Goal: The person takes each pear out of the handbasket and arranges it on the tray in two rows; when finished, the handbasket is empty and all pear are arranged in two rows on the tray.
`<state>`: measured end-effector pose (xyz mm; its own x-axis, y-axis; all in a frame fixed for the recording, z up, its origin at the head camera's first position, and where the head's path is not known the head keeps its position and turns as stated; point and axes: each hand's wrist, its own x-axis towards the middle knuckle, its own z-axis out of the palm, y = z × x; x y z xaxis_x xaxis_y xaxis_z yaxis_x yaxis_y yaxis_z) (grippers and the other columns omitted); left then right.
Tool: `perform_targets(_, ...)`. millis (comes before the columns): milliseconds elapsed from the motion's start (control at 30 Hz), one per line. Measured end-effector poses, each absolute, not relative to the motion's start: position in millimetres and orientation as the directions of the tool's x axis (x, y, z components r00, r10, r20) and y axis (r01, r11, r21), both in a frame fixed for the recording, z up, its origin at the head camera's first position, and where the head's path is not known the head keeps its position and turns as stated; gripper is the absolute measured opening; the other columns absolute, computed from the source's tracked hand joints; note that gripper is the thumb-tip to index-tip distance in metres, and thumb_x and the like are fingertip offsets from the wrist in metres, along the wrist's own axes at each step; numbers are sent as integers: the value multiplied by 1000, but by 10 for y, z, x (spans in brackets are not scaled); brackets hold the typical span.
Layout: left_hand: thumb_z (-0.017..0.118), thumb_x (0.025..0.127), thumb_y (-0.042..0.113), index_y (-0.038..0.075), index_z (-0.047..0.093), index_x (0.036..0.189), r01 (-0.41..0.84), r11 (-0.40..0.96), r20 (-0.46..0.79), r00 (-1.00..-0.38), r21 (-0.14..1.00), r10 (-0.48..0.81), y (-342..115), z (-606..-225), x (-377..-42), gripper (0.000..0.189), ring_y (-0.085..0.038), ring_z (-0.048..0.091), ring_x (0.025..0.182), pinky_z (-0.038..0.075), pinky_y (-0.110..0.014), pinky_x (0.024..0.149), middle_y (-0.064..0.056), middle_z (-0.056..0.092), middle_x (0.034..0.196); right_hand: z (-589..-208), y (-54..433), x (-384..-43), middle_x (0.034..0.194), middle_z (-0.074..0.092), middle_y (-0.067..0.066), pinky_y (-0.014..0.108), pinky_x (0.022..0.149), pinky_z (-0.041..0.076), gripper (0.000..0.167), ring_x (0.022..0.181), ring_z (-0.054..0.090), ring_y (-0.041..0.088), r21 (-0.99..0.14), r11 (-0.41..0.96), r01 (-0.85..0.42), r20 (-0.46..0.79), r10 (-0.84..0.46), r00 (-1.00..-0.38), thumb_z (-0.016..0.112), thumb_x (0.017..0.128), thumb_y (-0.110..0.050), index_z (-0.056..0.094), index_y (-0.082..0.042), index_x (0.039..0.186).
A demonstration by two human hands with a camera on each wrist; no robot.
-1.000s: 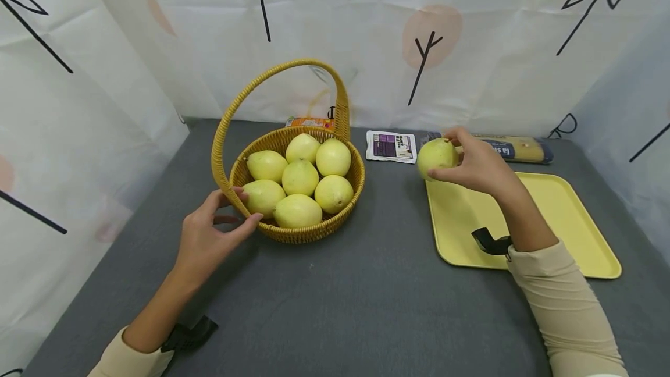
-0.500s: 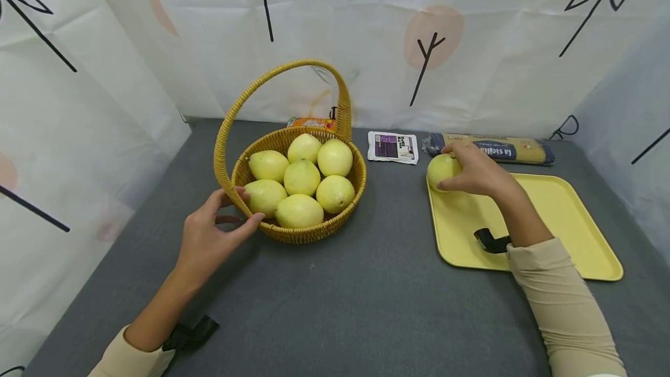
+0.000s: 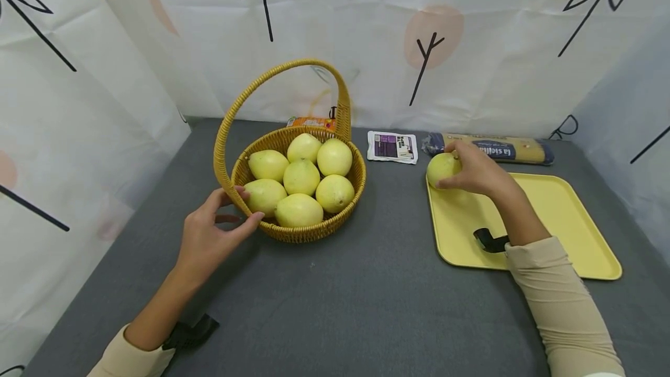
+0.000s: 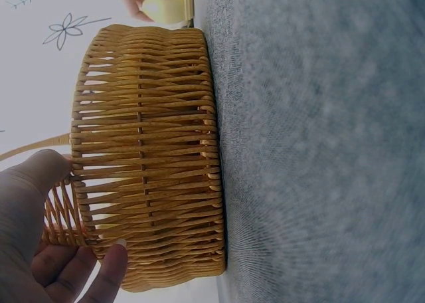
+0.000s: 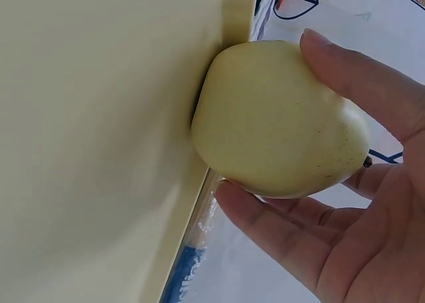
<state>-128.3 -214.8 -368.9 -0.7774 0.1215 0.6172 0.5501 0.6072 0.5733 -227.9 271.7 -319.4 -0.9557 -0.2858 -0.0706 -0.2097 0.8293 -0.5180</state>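
Note:
My right hand point(image 3: 468, 170) grips a pale yellow pear point(image 3: 441, 169) and holds it against the far left corner of the yellow tray point(image 3: 565, 214). In the right wrist view the pear point(image 5: 279, 120) touches the tray point(image 5: 99, 143), with fingers point(image 5: 362, 77) and thumb curled round it. My left hand point(image 3: 211, 231) holds the near left rim of a woven basket point(image 3: 345, 214) at the foot of its handle. Several more yellow pears point(image 3: 299, 178) fill the basket. The left wrist view shows the basket wall point(image 4: 149, 157) and my thumb point(image 4: 30, 203) on its rim.
A purple and white packet point(image 3: 392, 146), a long spaghetti packet point(image 3: 502, 149) and an orange packet point(image 3: 309, 123) lie along the back of the grey table point(image 3: 345, 301). Patterned white sheets wall in the table on three sides.
My right hand has lowered the pear from above the table down onto the tray's far left corner. The left hand has stayed on the basket rim.

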Motion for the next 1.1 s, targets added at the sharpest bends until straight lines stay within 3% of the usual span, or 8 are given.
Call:
perform_targets(300,88,77,9,3,64,118,547,615,616,-778,568,123,-2157,-3694,-1279,48,-5,64,101,57,-17,69,-2,69,113,-3160,2682,-2222,139,40,34,66,95,39,79,122,41,49,-428,870,-246,-55,-296,-953,81,86,-26,41,10,143)
perform_targets(433,88,77,10,4,64,118,544,616,614,-780,570,121,-2170,-3697,-1269,48,-5,64,101,56,-15,70,-1,68,114,-3089,2514,-2130,146,37,33,74,107,24,70,132,36,51,-338,898,-280,24,-290,-957,77,90,-26,45,4,144)
perform_targets(500,88,77,10,4,64,118,542,617,613,-781,570,120,-2177,-3700,-1265,48,-5,64,101,56,-14,70,-1,68,114,-3056,2383,-2072,144,41,31,73,108,24,64,132,38,50,-306,892,-334,87,-323,-942,76,91,-24,48,2,143)
perform_targets(700,88,77,10,4,64,120,537,617,606,-787,575,119,-2179,-3707,-1265,49,-4,64,101,55,-13,71,-1,69,113,-3040,1942,-1966,126,60,21,57,97,46,46,117,55,39,-258,786,-563,251,-508,-824,77,90,-17,62,0,131)
perform_targets(933,88,77,10,3,63,121,543,610,608,-784,577,123,-2169,-3711,-1280,50,-4,64,100,57,-16,70,-1,69,114,-3050,1397,-1911,117,66,13,46,93,52,34,108,62,30,-243,594,-767,337,-689,-641,77,90,-16,68,-3,120)
perform_targets(1100,88,77,10,4,63,121,548,611,613,-780,572,125,-2166,-3708,-1286,50,-5,65,100,57,-17,70,0,68,114,-3087,1171,-1936,117,65,9,37,78,54,25,91,65,22,-346,515,-784,265,-748,-609,70,95,-15,69,-6,118)
